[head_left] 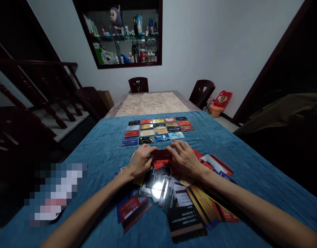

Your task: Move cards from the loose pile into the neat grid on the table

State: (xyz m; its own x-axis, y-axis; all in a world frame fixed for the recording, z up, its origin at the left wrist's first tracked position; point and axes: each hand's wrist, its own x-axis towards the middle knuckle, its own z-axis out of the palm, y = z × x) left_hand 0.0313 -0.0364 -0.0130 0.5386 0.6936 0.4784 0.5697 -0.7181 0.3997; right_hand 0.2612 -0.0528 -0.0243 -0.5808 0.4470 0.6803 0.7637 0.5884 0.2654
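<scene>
At the far left of the frame I see a dark wooden railing; at lower left, a pixelated thing lies on the blue cloth, and I can't tell what it is. Just left of centre, the left hand pinches one end of a dark red card between thumb and fingers. That card is in the middle of the frame; whether it touches the cards under it, I can't tell. Slightly above centre, more cards sit in four rows. Across the lower middle spreads a loose, overlapping pile of cards, many showing dark stripes. Just right of centre, the right hand grasps the card's other end, its wrist over the pile. At upper right stands a dark chair, with a red bag near it.
</scene>
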